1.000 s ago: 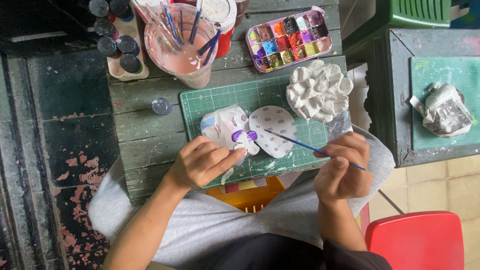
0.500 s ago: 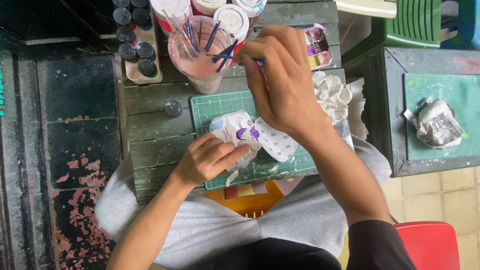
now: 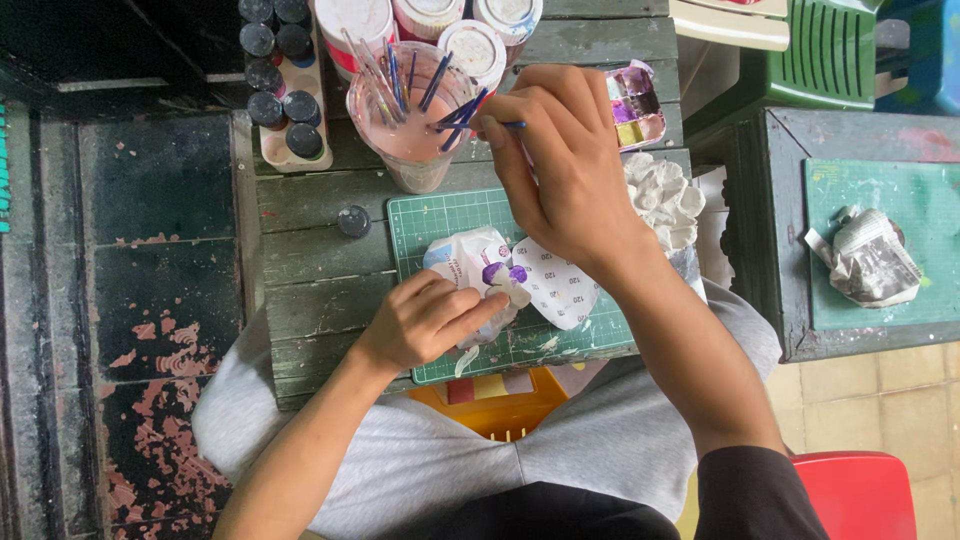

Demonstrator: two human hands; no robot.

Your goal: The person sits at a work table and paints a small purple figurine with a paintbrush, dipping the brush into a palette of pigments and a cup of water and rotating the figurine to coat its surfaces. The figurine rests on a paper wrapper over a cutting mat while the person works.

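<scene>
Head view: the right hand (image 3: 565, 165) pinches a thin blue-handled paintbrush (image 3: 478, 118) between thumb and fingers, its long axis lying roughly level, tip pointing left into the clear plastic cup of pink rinse water (image 3: 415, 135), which is crowded with other brushes. The left hand (image 3: 425, 320), fingers loosely curled, presses on a small white plaster figure with purple paint (image 3: 480, 270), which lies on the green cutting mat (image 3: 430, 215) near the wooden table's (image 3: 300, 250) front edge. Bare mat lies left of the figure; a white crumpled palette (image 3: 665, 195) crowds the right edge.
</scene>
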